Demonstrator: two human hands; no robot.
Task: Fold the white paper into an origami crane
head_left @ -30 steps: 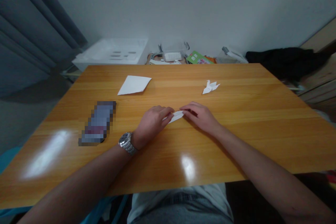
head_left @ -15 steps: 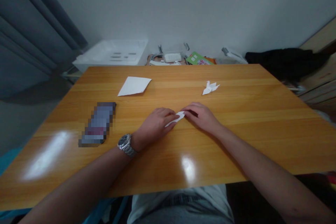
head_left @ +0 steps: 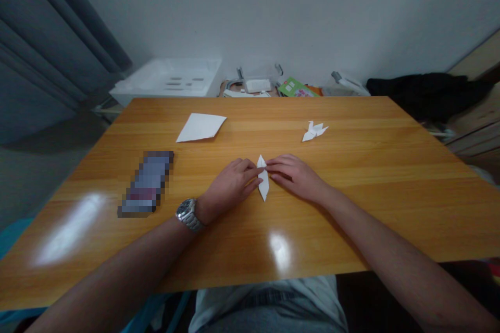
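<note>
The left hand [head_left: 231, 183] and the right hand [head_left: 294, 177] are meeting over a small folded paper piece [head_left: 263, 179] lying near the middle of the wooden table [head_left: 351, 203]. The piece is narrow and pointed at both ends, lying lengthwise away from the person. Fingertips of both hands are pinching its upper end from either side, the fingers drawn close together, while the rest of it is lying flat on the wood. A metal wristwatch [head_left: 188, 214] is sitting on the left wrist. Farther back on the right, a finished paper crane [head_left: 314, 131] is resting well apart from the hands. A flat white sheet of paper [head_left: 201, 128] is lying at the back left, and a blurred dark object [head_left: 146, 183] is lying near the left hand.
</note>
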